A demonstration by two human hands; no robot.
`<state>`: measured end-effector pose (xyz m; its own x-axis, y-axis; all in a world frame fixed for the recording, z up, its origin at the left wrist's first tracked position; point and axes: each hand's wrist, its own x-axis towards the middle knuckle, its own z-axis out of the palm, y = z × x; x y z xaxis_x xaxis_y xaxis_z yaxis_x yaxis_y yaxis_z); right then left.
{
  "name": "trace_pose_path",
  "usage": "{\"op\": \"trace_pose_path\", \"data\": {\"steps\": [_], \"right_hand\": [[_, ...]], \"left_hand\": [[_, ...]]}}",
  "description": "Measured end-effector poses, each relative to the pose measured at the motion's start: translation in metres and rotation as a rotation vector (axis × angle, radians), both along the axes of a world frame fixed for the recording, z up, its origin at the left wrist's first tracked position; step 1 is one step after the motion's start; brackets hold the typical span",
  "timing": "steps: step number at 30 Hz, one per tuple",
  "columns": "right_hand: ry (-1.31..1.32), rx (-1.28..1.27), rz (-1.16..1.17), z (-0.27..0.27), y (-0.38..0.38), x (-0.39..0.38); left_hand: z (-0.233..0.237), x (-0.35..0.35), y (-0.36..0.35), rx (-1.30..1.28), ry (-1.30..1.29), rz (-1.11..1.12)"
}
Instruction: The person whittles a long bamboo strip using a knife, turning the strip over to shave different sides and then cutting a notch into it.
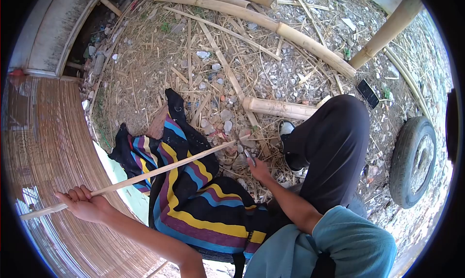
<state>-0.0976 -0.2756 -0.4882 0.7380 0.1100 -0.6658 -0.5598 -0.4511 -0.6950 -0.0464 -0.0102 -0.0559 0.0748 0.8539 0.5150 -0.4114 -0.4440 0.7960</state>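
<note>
My left hand [85, 204] is closed round a long, thin bamboo strip [145, 175] near its lower-left end. The strip slants up to the right across a striped cloth [198, 200] of black, yellow, blue and purple that lies over my leg. My right hand [260, 170] is closed on the handle of a small knife [249, 157], its blade pointing up and left, just below the strip's far end. A small gap shows between blade and strip.
Thick bamboo poles [256, 19] lie on the littered ground ahead. A shorter bamboo piece [281, 108] lies by my knee. To the right are a phone [367, 94], an upright bamboo post [385, 33] and a tyre [402, 164]. A slatted bamboo panel [53, 132] stands left.
</note>
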Motion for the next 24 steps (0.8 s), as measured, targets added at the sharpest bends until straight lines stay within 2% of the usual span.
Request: {"op": "trace_pose_path", "data": {"steps": [3,6,8,10,12,14,15,16,18,19,22,24], "right_hand": [[-0.125,0.092,0.081,0.009,0.012,0.008],[-0.107,0.044,0.08,-0.009,0.014,0.009],[0.136,-0.145,0.047,-0.029,-0.013,0.013],[0.094,-0.164,0.107,-0.037,-0.03,0.02],[0.063,-0.193,0.174,-0.045,-0.027,0.016],[0.084,-0.122,0.013,-0.054,-0.002,0.006],[0.123,-0.015,0.013,-0.018,-0.003,0.013],[0.122,-0.011,0.01,-0.016,0.003,0.016],[-0.059,0.021,0.087,-0.015,0.01,0.012],[-0.058,0.02,0.091,-0.016,0.011,0.012],[-0.266,0.032,0.115,-0.018,0.011,0.01],[0.127,-0.12,0.115,-0.018,-0.019,0.009]], "left_hand": [[-0.001,0.002,-0.003,0.018,0.03,0.095],[0.0,0.003,-0.009,0.042,0.033,0.117],[0.001,-0.002,-0.005,0.035,0.043,0.096],[0.004,0.002,-0.007,0.029,0.037,0.065],[0.006,0.008,-0.018,0.02,0.054,0.159],[0.004,0.008,-0.018,0.027,0.042,0.147],[0.004,0.01,-0.016,0.04,0.028,0.128],[0.004,0.011,-0.014,0.045,0.027,0.125],[0.002,0.009,-0.008,0.031,0.003,0.115],[0.001,0.007,-0.005,0.029,0.003,0.118],[-0.001,-0.001,-0.003,0.02,-0.008,0.004],[0.001,0.0,-0.005,0.024,0.01,0.053]]}}
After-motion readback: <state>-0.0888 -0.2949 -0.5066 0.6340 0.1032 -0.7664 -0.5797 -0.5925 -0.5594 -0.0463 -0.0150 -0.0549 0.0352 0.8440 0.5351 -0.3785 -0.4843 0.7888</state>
